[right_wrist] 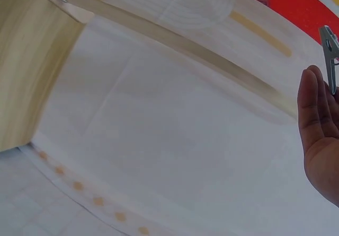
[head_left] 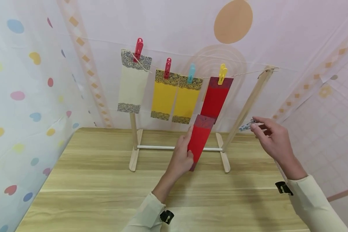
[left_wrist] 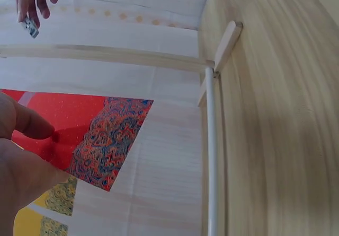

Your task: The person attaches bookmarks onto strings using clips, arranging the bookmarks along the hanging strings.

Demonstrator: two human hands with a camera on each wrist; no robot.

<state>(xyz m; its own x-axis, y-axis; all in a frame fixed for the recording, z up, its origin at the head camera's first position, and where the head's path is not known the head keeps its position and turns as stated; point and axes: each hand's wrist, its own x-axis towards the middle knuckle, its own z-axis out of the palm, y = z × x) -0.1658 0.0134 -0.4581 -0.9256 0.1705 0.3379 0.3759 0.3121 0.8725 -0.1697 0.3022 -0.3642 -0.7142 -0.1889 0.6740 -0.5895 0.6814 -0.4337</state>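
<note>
In the head view my left hand [head_left: 181, 156] grips a red paper strip [head_left: 200, 137] with patterned ends, thumb in front. Its top overlaps the lower end of a hanging red strip [head_left: 216, 98]; whether they touch, I cannot tell. Farther right, beside the rack's right post, my right hand [head_left: 274, 138] pinches a grey-blue clothespin [head_left: 246, 126] between thumb and fingers. The right wrist view shows this clothespin [right_wrist: 329, 50] pointing up from the fingers. A yellow clothespin [head_left: 222, 74] fastens the hanging red strip to the string [head_left: 246, 73].
A pale strip [head_left: 133, 83] hangs from the string by a red clothespin [head_left: 138, 50]. Two yellow strips [head_left: 163, 96] hang beside it under red and blue clothespins. The wooden rack [head_left: 246, 103] stands on a wood-grain table [head_left: 104, 193], before a patterned cloth [head_left: 177, 19].
</note>
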